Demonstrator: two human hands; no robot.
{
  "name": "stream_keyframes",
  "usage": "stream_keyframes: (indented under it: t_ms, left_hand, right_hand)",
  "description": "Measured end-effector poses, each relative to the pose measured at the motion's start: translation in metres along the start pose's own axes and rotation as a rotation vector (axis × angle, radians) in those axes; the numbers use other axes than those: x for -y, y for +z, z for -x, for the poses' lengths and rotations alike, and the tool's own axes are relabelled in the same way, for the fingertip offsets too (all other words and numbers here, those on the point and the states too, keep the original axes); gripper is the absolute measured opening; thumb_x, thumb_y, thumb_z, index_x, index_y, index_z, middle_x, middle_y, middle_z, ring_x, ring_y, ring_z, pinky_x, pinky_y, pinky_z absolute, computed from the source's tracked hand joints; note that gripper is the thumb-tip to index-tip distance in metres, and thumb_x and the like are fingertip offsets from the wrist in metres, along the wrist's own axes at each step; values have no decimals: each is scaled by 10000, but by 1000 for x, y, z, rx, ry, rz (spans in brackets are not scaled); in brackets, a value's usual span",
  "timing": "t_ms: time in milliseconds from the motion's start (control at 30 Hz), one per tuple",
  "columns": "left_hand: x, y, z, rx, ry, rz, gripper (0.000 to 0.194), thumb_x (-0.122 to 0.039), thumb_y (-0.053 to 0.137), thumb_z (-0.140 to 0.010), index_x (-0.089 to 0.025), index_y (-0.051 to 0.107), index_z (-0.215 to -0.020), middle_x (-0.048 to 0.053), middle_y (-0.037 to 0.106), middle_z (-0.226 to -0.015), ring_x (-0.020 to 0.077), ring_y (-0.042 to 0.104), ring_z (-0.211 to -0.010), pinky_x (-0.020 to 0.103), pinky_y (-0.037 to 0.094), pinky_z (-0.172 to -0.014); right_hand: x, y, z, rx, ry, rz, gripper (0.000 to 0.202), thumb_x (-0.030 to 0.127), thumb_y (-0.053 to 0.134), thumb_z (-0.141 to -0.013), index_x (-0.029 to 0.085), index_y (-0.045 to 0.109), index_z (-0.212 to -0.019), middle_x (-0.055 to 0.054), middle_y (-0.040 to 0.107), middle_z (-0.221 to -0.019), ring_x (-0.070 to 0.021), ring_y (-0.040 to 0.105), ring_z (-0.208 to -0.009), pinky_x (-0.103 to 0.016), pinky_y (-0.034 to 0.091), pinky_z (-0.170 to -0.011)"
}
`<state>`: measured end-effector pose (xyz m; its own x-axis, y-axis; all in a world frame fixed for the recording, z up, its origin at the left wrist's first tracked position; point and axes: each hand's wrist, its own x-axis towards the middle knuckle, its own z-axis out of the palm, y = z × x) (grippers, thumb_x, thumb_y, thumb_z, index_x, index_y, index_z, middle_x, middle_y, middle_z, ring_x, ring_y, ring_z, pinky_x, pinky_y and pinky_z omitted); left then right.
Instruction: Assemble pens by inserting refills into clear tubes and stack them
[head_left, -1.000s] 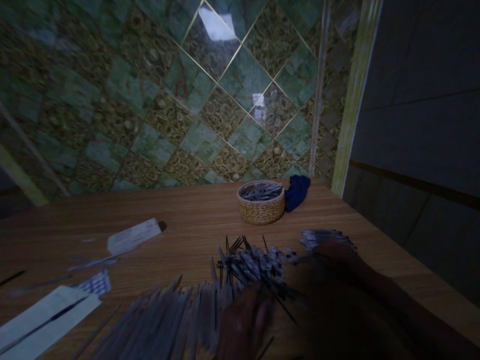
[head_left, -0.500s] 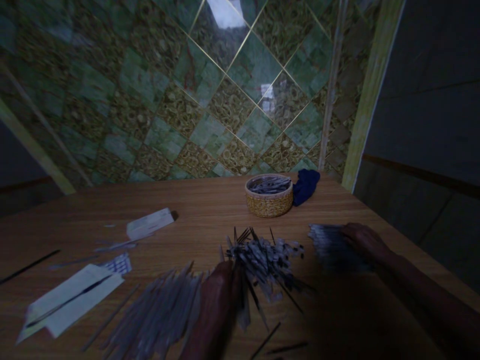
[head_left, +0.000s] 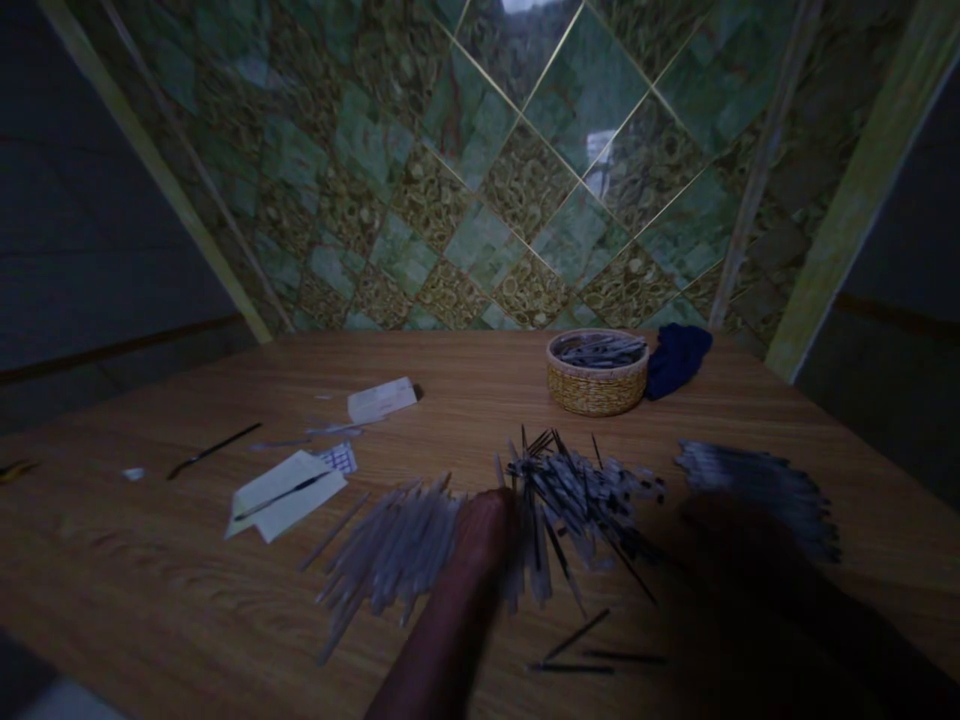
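My left hand (head_left: 486,528) is closed, its fingers curled at the left edge of a tangled pile of thin black sticks and translucent tubes (head_left: 577,495). What it grips, if anything, is hidden. Touching its other side is a spread of pale, translucent slim tubes (head_left: 397,550). My right hand (head_left: 731,530) is dark and smeared by motion, so its fingers do not show clearly. It hovers between the tangled pile and a neat row of similar tubes (head_left: 757,485) at the right.
Farther back stands a round woven basket (head_left: 598,385) full of slim sticks, beside a dark blue cloth (head_left: 679,358). To the left lie a white box (head_left: 382,400), a paper sheet (head_left: 300,505) with a black stick on it, and another black stick (head_left: 214,450). Loose black sticks (head_left: 577,635) lie near the front.
My right hand has come off the row of tubes and moved left, towards the tangled pile. My left hand stays beside the pile. The view has turned left.
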<state>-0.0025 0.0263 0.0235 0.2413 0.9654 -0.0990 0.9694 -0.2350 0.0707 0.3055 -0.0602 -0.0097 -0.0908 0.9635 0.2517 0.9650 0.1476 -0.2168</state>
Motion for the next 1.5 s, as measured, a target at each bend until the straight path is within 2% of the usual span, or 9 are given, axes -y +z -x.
stream_keyframes:
  t_ms: [200,333,533,633,867,1167,1233,1400,1500]
  left_hand:
    - [-7,0,3,18,40,-6,247,-213,447,-821,-142,659,-925,165,695,-945,261,643,-935,287,450,-733]
    - [-10,-4,5,66,20,6,253,-188,463,-794,-146,670,-934,157,696,-957,250,642,-944,270,457,-744]
    - [-10,-6,6,68,32,7,260,-167,471,-776,-139,685,-920,170,698,-962,266,645,-946,294,471,-760]
    - [-9,-5,6,65,37,4,269,-174,464,-784,-133,685,-932,180,696,-964,274,648,-945,305,480,-765]
    - [-10,-1,7,35,55,6,278,-182,465,-787,-123,675,-959,186,695,-963,291,648,-946,335,496,-775]
    - [-11,-1,9,-2,127,28,248,-165,442,-795,-120,651,-922,172,689,-937,298,644,-926,347,490,-748]
    - [-11,2,9,-45,209,69,225,-173,447,-802,-135,632,-922,143,680,-937,270,638,-913,324,482,-748]
    - [-20,10,16,-178,610,270,263,-112,492,-775,-198,589,-1004,61,624,-1003,186,572,-968,254,444,-805]
    - [-29,14,22,-180,710,375,231,-101,489,-789,-207,594,-965,45,612,-943,162,574,-910,223,440,-760]
  right_hand:
    - [86,16,-3,332,-128,-8,249,230,420,-847,244,667,-815,-75,689,-852,-227,623,-774,-307,426,-626]
    - [124,18,-3,273,-238,-11,225,241,413,-854,244,637,-829,-39,694,-861,-209,624,-811,-283,433,-666]
    - [160,13,-12,316,-202,-34,254,254,411,-844,205,659,-817,-95,715,-795,-237,657,-703,-297,430,-587]
    - [166,22,-18,282,-223,-29,261,252,426,-832,177,676,-825,-114,719,-809,-243,663,-713,-304,444,-609]
    - [164,42,-29,373,-122,-18,251,270,487,-791,135,698,-811,-139,716,-848,-244,672,-788,-295,459,-663]
    - [142,36,-35,429,88,-41,246,221,476,-770,124,688,-846,-144,707,-907,-212,661,-807,-275,439,-656]
    - [136,29,-33,417,85,-53,235,207,462,-778,133,678,-830,-124,705,-899,-197,649,-813,-259,422,-656]
    - [132,9,-26,362,179,-53,233,208,416,-828,161,644,-823,-92,702,-866,-191,644,-793,-247,380,-621]
    - [134,-3,-21,329,202,-24,208,230,426,-842,173,626,-842,-87,700,-846,-202,649,-786,-248,359,-596]
